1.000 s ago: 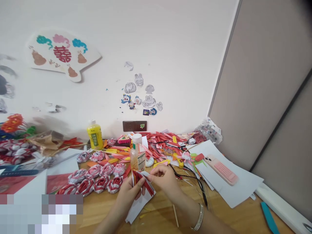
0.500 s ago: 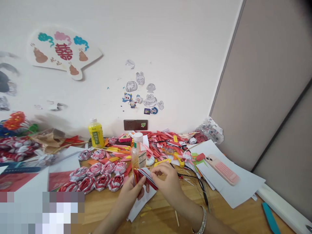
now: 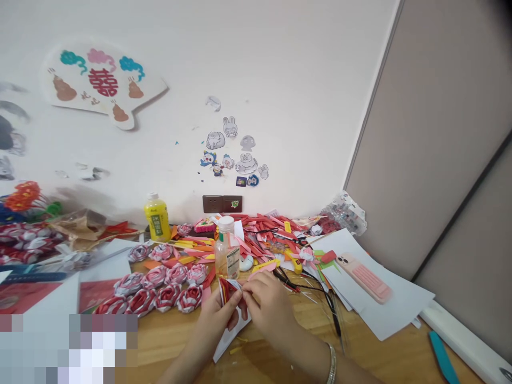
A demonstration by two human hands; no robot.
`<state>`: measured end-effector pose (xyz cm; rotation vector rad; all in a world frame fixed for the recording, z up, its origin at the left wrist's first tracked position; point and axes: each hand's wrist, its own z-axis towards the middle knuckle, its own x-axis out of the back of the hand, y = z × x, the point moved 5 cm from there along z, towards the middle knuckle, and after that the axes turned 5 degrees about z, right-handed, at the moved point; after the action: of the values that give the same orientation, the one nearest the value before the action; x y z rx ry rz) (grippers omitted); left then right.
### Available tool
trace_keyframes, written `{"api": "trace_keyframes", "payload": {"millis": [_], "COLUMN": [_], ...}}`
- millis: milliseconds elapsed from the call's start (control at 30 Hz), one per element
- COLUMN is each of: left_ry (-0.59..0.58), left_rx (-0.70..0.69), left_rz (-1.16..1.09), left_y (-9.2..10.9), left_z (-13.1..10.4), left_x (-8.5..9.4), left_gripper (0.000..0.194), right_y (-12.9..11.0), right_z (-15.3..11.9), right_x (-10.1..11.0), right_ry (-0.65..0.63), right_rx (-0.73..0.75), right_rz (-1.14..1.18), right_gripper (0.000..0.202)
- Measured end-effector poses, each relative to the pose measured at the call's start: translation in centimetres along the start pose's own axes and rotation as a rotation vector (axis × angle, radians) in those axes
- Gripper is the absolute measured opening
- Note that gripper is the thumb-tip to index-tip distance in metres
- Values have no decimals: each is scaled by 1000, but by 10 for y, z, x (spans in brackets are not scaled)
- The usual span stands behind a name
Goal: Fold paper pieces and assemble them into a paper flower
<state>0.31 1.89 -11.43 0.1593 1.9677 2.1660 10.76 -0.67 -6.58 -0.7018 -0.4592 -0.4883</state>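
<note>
Above a wooden desk (image 3: pixel 168 341), between both hands: folded red-and-white paper (image 3: pixel 224 290) | left hand (image 3: pixel 218 313): gripped it, thumb across the front | right hand (image 3: pixel 272 304): closed fingertips pinched its edge | behind: clear bottle (image 3: pixel 226 253) stood | leftward: rolled paper roses (image 3: pixel 166 296) lay.

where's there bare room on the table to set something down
Bare table shows between the left hand and the paper roses, and between the bracelet, white sheets and teal object. Farther back it is crowded: paper strips, a yellow bottle and a clear bottle.
</note>
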Motion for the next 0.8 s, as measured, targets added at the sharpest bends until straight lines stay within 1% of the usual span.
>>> {"api": "trace_keyframes", "payload": {"millis": [100,167,267,367,433,500,567,633,700,800], "left_ry": [42,83,140,169,183,188,178,167,152,158], "left_rx": [36,57,84,89,85,82,76,67,73,79], "left_rz": [-61,-118,-195,-254,-267,-260,-254,-256,-265,-310], "left_y": [0,1,1,-1,-2,-4,-5,-5,-5,-5], "left_z": [0,1,2,2,2,2,2,3,4,4], "left_x": [1,3,8,10,10,10,8,8,8,9], "left_gripper": [37,38,36,35,35,35,33,32,36,38], "right_y": [-1,-2,-1,3,7,14,21,26,27,22], "right_z": [-1,-3,-7,-11,-13,-13,-13,-12,-11,-10], "right_x": [-1,-2,-7,-16,-22,-25,-26,-23,-18,-8], "right_ry": [-39,-17,13,-5,-21,-16,29,82,140,217], "right_rx": [7,2,34,55,22,-54,-157,-214,-226,-191], "right_rz": [-6,14,48,146,238,324,382,394,365,299], "right_gripper": [17,17,26,29,27,23,20,19,19,17]}}
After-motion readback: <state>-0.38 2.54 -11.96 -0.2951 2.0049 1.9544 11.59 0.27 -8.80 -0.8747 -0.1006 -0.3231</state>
